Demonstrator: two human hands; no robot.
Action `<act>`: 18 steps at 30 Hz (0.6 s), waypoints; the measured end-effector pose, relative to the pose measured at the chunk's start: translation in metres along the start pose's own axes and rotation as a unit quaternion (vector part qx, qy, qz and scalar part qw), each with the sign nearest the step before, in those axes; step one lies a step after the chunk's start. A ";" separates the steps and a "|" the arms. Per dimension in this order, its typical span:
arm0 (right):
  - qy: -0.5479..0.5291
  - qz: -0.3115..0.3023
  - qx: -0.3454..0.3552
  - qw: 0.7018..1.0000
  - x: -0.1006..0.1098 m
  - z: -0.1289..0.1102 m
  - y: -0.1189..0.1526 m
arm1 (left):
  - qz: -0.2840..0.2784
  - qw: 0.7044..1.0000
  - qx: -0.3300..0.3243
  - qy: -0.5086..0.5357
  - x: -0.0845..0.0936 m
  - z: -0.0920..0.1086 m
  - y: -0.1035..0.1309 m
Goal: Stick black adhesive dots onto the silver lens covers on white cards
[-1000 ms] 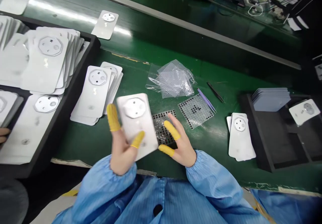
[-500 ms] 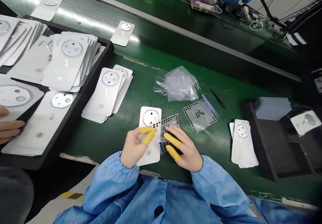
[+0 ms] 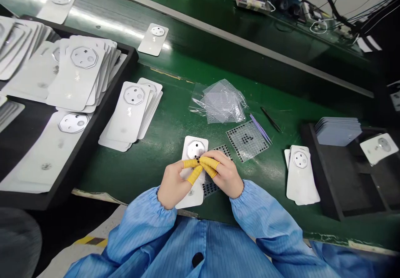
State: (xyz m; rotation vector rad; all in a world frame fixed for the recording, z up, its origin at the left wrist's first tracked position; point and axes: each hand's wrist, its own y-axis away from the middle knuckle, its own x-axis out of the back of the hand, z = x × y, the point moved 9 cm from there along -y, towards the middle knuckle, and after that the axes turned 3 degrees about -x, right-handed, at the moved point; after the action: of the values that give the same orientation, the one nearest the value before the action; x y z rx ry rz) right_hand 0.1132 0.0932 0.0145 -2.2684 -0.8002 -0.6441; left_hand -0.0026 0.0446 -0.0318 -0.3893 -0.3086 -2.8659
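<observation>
A white face panel (image 3: 195, 192) with an octagonal printed window lies upright in front of me on the green bench. Above its middle my left hand (image 3: 179, 180) is closed, thumb and forefinger in yellow finger cots pinching a small piece with black dots (image 3: 197, 158). My right hand (image 3: 222, 171), also in yellow cots, meets it fingertip to fingertip, closed at the same piece. Fingers hide most of that piece. Partly under my right hand lies a clear sheet of black dots (image 3: 210, 188). A second dotted sheet (image 3: 254, 146) is beyond it.
Purple tweezers (image 3: 261, 128) and dark tweezers (image 3: 271, 119) lie near clear plastic bags (image 3: 223, 103). Stacked panels (image 3: 126, 115) stand left, beside a black tray (image 3: 103, 115) of panels. More panels (image 3: 301, 178) and a black divided tray (image 3: 353, 182) are at right.
My right hand has moved left off the dotted sheet and closed against my left fingertips. The panel and left hand sit slightly further right. Another person's hand has left the left tray.
</observation>
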 end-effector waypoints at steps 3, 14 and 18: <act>-0.003 0.010 -0.015 1.000 0.000 0.004 0.002 | 0.015 0.999 -0.021 -0.025 0.003 0.002 -0.001; -0.079 0.051 -0.120 0.988 -0.004 0.021 0.005 | 0.007 0.998 -0.048 -0.032 0.000 0.003 0.001; -0.084 0.086 -0.151 0.981 0.001 0.029 0.006 | 0.033 0.998 -0.013 -0.044 0.026 -0.002 0.004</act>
State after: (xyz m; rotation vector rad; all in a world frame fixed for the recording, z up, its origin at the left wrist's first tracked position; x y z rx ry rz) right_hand 0.1243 0.1105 -0.0073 -2.6630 -0.6068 -0.5284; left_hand -0.0268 0.0346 -0.0257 -0.5224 -0.2680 -2.7957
